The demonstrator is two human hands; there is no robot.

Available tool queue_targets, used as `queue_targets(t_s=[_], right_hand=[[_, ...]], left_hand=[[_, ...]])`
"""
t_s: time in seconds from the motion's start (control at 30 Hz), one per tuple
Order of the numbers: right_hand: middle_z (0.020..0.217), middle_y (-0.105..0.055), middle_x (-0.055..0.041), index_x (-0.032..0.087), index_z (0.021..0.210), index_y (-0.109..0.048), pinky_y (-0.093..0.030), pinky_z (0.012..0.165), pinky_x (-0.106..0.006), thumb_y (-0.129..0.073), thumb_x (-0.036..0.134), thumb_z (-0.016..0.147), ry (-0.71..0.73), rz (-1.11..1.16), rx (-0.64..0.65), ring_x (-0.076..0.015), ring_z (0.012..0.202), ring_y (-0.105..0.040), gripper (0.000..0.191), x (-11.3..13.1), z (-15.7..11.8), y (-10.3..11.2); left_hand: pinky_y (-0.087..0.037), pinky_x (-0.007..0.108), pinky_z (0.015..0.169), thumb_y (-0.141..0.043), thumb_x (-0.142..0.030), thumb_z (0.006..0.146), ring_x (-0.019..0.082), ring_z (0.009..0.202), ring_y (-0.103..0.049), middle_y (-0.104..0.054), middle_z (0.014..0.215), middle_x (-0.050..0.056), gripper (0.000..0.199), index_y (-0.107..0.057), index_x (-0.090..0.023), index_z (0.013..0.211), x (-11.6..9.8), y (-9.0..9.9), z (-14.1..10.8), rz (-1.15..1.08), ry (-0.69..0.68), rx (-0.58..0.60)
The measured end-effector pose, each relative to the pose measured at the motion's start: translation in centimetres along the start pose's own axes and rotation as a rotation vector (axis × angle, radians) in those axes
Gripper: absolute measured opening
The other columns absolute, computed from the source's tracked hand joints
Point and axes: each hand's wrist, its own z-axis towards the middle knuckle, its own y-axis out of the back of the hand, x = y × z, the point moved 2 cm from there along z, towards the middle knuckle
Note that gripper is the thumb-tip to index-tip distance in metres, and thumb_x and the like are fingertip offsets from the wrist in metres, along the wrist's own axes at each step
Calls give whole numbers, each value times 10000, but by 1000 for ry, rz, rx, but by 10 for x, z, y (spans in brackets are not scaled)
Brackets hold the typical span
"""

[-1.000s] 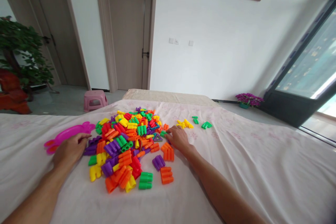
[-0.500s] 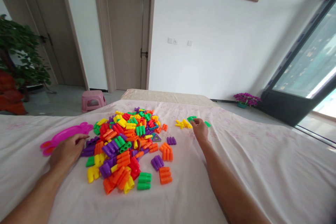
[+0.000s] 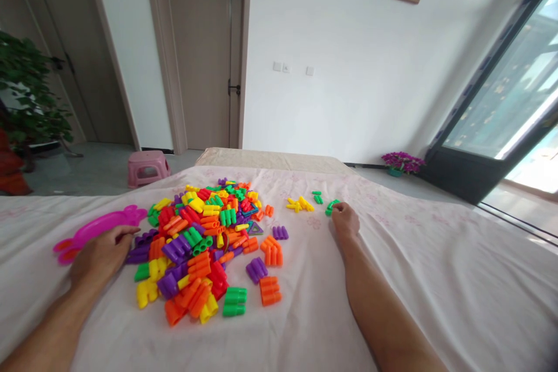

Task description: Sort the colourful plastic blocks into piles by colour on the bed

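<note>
My right hand (image 3: pixel 347 222) is at the far right of the toy pieces, its fingers closed on a green plastic building block (image 3: pixel 332 207) at the cloth. Just left of it lie small green blocks (image 3: pixel 318 198) and a group of yellow blocks (image 3: pixel 300 204). My left hand (image 3: pixel 103 250) rests at the pile's left side, loosely bent, thumb and forefinger apart, nothing visible in them. Its fingertips are close to purple blocks (image 3: pixel 140 251), and its back partly covers a magenta tray (image 3: pixel 102 225). A large mixed pile of coloured tube-shaped blocks (image 3: pixel 198 238) lies between my hands.
Loose orange (image 3: pixel 271 290), purple (image 3: pixel 257 269) and green blocks (image 3: pixel 235 301) lie at the pile's right and front. A pale patterned cloth (image 3: pixel 322 302) covers the table. Beyond are a pink stool (image 3: pixel 149 167), a door (image 3: pixel 198 58) and purple flowers (image 3: pixel 401 161).
My right hand has moved right, from the small green blocks beside the yellow ones to another green block. My left hand stays by the pile. The whole view has shifted slightly.
</note>
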Motion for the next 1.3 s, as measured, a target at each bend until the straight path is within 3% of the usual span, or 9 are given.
queue_targets(t_s=[0.17,0.33,0.53,0.7,0.83,0.97,1.1,1.17,1.3], right_hand=[[1138,-797,-105,239,1080,-849,-518,876,-348,-583,216,822,82,-122,164,-290,1059,-719,371,13,-5,-1],[1439,-676,-140,197,1309,-776,-500,1021,-349,-561,154,833,153,-143,89,-289,1265,-652,524,14,-6,-1],[1332,-738,-101,240,1171,-826,-504,1025,-344,-548,133,863,145,-186,234,-282,1249,-668,428,19,-8,0],[1544,-602,-140,189,1391,-728,-445,1157,-394,-545,92,849,171,-208,163,-314,1411,-565,580,18,-9,-1],[1357,-719,-138,171,1240,-793,-483,1118,-414,-509,118,852,284,-21,119,-296,1267,-649,484,33,-16,-6],[1068,-793,-108,171,1044,-818,-574,872,-364,-601,244,840,400,360,495,-233,922,-717,306,68,-39,-18],[1123,-792,-73,216,1184,-807,-559,767,-310,-816,341,721,551,445,937,-204,883,-695,480,98,-70,-19],[1114,-787,-52,244,1193,-814,-550,792,-304,-879,316,655,622,360,1016,-208,917,-688,546,107,-82,-16],[1025,-780,-28,248,1111,-836,-530,786,-295,-849,225,660,637,244,933,-203,890,-679,451,114,-93,-12]], left_hand=[[-507,356,729,-421,-491,965,309,995,-724,-795,1239,110,537,-765,-243,1294,-1,0,0,-10,13,13],[-496,351,748,-417,-488,979,307,1048,-715,-790,1258,103,527,-764,-245,1292,-1,0,0,0,9,0],[-484,364,771,-392,-483,986,319,1076,-701,-772,1293,110,546,-745,-252,1332,-1,-1,0,3,20,14],[-467,338,733,-432,-483,976,304,1064,-701,-781,1276,100,528,-750,-246,1326,-1,0,-1,-8,14,3],[-461,318,699,-459,-471,974,288,1023,-714,-800,1235,98,505,-770,-239,1297,0,0,0,-8,-1,-22],[-460,310,685,-471,-466,976,279,1000,-717,-805,1225,100,495,-779,-233,1285,3,-2,2,-23,-10,-32],[-460,314,690,-459,-474,981,276,989,-714,-802,1227,100,506,-774,-233,1295,4,-3,2,-21,-7,-23],[-467,324,710,-443,-477,986,282,1001,-711,-796,1238,106,516,-769,-231,1302,3,-2,2,-23,1,-13],[-480,332,742,-434,-473,989,287,1026,-708,-788,1257,106,514,-760,-227,1299,2,-1,0,-44,1,6]])
